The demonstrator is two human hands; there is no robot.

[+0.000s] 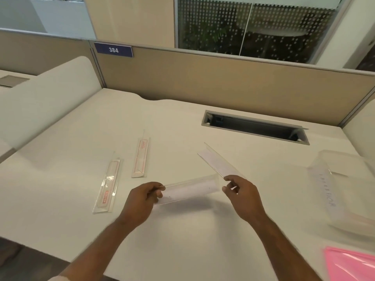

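Clear holder [190, 189] lies between both hands; left hand [142, 199] fingers pinch its 9 o'clock end. Right hand [241, 193] fingers pinch 2nd clear holder [218, 162], which points toward 11 o'clock.

An office cubicle: beige partition panels [223, 82] wall a white bench [182, 122] (numbered 384 on a blue plate [113, 50]), with a cable slot [255, 127].

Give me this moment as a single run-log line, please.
left hand: grips clear holder with white paper | right hand: pinches second clear holder | desk: two red-printed strips lie left of hands
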